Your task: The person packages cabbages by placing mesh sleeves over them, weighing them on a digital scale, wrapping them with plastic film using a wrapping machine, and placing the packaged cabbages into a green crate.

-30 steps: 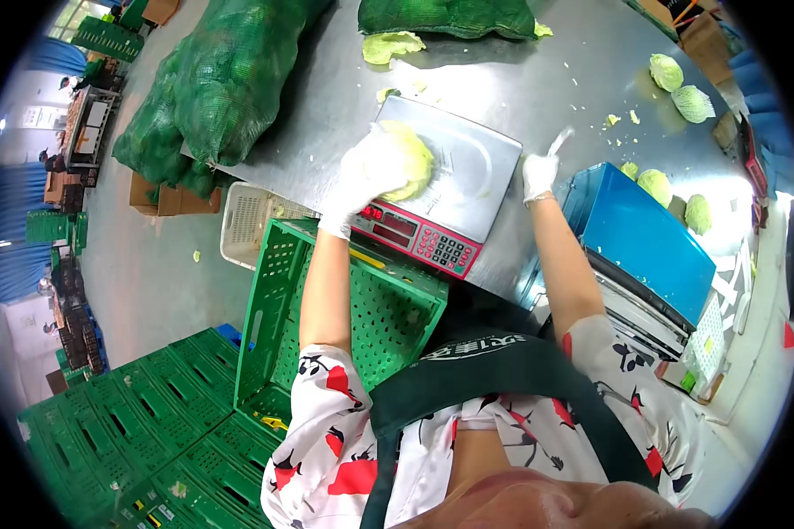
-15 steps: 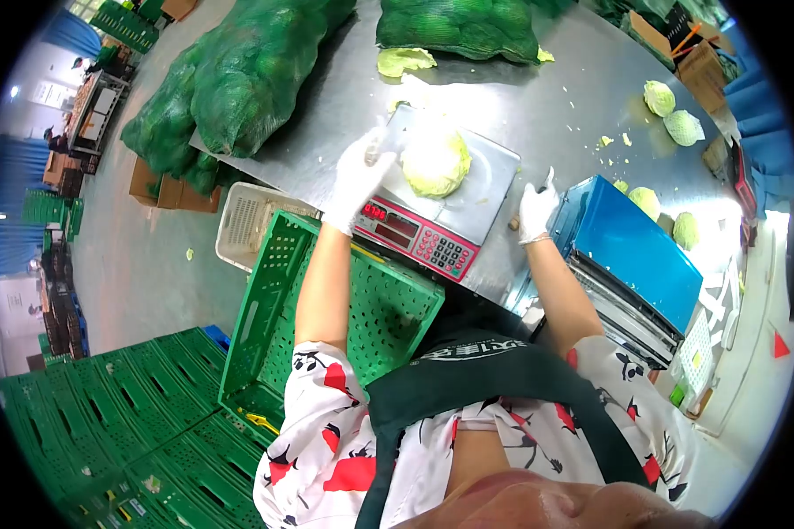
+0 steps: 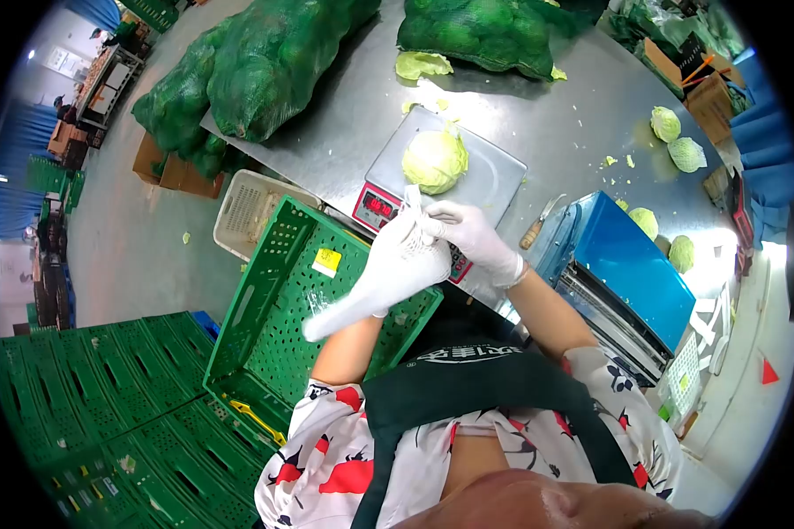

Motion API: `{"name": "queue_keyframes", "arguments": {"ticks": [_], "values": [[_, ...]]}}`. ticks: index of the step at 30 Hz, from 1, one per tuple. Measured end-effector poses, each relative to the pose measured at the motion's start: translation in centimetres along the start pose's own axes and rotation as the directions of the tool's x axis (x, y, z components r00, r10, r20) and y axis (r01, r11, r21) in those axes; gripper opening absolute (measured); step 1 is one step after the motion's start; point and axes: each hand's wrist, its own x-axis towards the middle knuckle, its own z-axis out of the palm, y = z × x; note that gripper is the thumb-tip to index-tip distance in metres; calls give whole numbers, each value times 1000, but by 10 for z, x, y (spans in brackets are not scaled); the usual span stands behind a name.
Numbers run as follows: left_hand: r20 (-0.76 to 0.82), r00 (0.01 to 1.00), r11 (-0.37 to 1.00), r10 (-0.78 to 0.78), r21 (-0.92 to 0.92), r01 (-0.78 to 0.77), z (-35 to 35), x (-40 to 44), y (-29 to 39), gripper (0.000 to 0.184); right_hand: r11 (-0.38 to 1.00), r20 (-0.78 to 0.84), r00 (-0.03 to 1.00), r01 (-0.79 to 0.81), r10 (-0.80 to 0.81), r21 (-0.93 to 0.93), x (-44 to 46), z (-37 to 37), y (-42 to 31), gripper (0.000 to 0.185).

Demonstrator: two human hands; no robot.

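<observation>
A pale green cabbage (image 3: pixel 434 162) sits on the steel pan of a red digital scale (image 3: pixel 378 205). In front of it, both gloved hands meet over the scale's keypad. My left hand (image 3: pixel 404 251) is closed on a white foam net sleeve (image 3: pixel 348 310), whose long end trails down to the left over the green crate; the sleeve partly hides the fingers. At the sleeve's upper end, my right hand (image 3: pixel 472 236) pinches with thumb and fingers. A knife with a wooden handle (image 3: pixel 531 234) lies right of the scale.
An open green crate (image 3: pixel 269 264) with a yellow label inside stands below the table edge, beside a white basket (image 3: pixel 238 214). Green net sacks of cabbages (image 3: pixel 273 70) lie at the back left. A blue-topped machine (image 3: pixel 631 273) stands right; loose cabbages (image 3: pixel 665 124) lie beyond.
My hands have come together in front of the cabbage, the right moving left away from the knife. A white foam net sleeve is now between them. A yellow label now shows in the crate.
</observation>
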Motion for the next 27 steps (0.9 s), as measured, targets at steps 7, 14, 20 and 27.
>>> {"name": "queue_keyframes", "arguments": {"ticks": [7, 14, 20, 27], "values": [[-353, 892, 927, 283, 338, -160, 7, -21, -34, 37, 989, -82, 993, -68, 79, 133, -41, 26, 24, 37], [-320, 848, 738, 423, 664, -118, -10, -25, -53, 35, 963, -181, 955, -253, 234, -92, -67, -7, -5, 22], [-316, 948, 890, 23, 439, 125, -8, -49, -53, 36, 983, -39, 982, 184, -184, 6, -69, -18, -16, 37], [-157, 923, 753, 351, 634, -178, -5, -50, -23, 22, 890, 186, 982, -79, -7, 449, -66, -3, -10, 73]]}}
